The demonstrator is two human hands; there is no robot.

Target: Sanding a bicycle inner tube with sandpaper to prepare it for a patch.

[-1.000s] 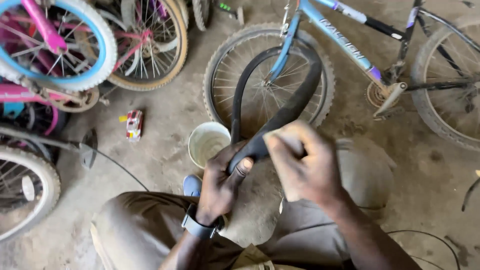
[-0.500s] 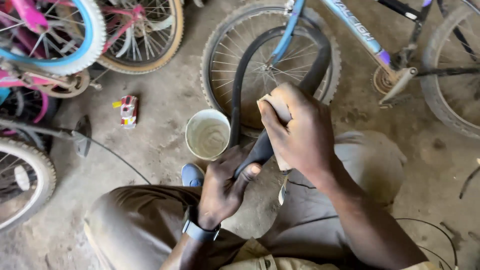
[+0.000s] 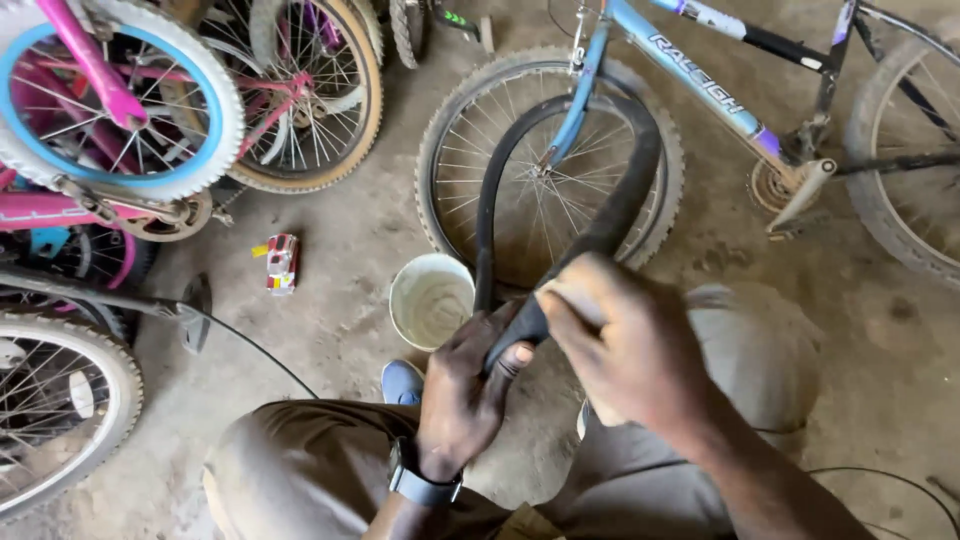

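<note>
**Hands work a black inner tube among parked bicycles**

A seated person holds a black inner tube [image 3: 520, 200] that loops upward through the centre of the frame, in front of the wheel [image 3: 550, 170] of a blue bicycle [image 3: 690, 80]. The left hand [image 3: 465, 395], a dark watch [image 3: 420, 485] on its wrist, grips the lower end of the tube with fingers [image 3: 505, 360] curled tight around the rubber, thumb pressed against it. The right hand [image 3: 625, 345], right of centre, is bent over the same stretch, its fingers closed on a pale pad [image 3: 570, 300] laid flat on the tube; what the pad is cannot be told.

The work looks like rubbing a spot on the rubber. It goes best with the left hand keeping the tube taut and still while the right presses evenly, short strokes kept to one patch so the surface is treated uniformly.

A white bucket [image 3: 432, 300] stands on the dirt floor [image 3: 340, 250] just left of the hands. A small red and white box [image 3: 281, 263] lies further left, beneath pink bicycles [image 3: 90, 120] in the upper left.
</note>
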